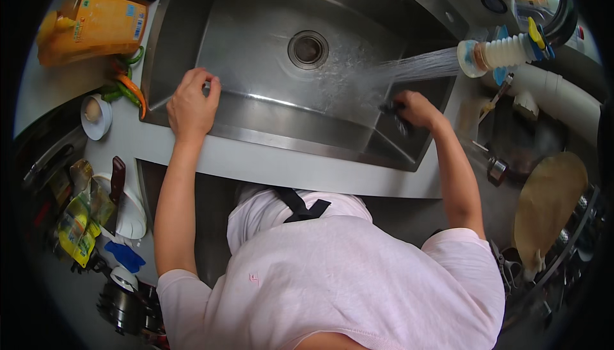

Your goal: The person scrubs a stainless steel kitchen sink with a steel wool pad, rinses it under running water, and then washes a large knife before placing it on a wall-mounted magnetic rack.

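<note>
My left hand [192,103] is at the front left edge of the stainless steel sink [254,62], its fingers loosely curled. I see nothing in it, though its palm is hidden. Over the right part of the sink, my right hand [416,107] grips a dark, shiny crumpled item [402,122]; blur hides what it is. Water sprays leftward from a white ribbed flexible faucet nozzle [499,55], above and to the right of that hand. It splashes onto the sink floor to the right of the round drain [308,50].
Left of the sink lie an orange package [112,19], green and orange chili peppers [130,88] and a small white bowl [96,127] holding a pale round item. A brown-handled knife [117,179] is farther down. On the right are a white pipe [563,88] and a tan, paddle-shaped item [549,201].
</note>
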`<move>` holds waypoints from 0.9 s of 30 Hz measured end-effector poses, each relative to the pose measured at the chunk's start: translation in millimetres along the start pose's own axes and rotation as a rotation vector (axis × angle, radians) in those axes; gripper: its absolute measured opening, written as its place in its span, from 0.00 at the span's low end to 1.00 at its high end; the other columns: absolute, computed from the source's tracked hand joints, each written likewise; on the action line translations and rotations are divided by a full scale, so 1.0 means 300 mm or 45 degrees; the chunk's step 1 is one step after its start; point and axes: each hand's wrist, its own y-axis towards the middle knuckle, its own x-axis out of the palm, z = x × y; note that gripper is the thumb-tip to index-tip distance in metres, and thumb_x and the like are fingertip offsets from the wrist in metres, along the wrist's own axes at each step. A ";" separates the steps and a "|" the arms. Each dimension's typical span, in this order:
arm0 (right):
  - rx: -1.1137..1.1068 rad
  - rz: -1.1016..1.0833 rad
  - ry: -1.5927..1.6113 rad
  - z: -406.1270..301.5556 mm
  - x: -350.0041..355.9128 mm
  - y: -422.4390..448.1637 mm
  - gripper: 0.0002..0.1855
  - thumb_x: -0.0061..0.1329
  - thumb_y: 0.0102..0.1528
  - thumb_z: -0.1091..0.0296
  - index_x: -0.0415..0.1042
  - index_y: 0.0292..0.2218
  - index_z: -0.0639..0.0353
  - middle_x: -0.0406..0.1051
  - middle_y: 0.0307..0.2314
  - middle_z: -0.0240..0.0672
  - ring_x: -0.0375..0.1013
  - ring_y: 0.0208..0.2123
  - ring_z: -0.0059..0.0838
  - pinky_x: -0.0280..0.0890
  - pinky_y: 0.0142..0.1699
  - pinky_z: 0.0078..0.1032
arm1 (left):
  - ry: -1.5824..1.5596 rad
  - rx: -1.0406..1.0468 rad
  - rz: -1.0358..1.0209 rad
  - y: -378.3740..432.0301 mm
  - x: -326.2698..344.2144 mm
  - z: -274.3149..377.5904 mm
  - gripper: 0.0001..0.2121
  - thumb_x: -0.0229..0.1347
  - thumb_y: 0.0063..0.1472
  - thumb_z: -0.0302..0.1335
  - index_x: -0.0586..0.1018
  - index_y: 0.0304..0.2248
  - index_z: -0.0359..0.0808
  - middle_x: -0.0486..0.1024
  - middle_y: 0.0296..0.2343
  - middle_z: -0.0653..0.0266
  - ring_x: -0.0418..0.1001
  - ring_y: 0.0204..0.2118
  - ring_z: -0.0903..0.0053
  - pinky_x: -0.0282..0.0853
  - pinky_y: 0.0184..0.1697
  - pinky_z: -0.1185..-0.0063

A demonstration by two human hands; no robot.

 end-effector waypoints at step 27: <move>0.237 0.240 2.601 -0.067 0.197 0.229 0.16 0.37 0.54 0.67 0.65 0.41 0.64 0.69 0.36 0.41 0.70 0.37 0.33 0.66 0.43 0.30 | -0.063 -0.009 0.003 -0.012 0.010 0.008 0.08 0.49 0.53 0.34 0.74 0.25 0.39 0.73 0.28 0.70 0.72 0.28 0.72 0.66 0.29 0.75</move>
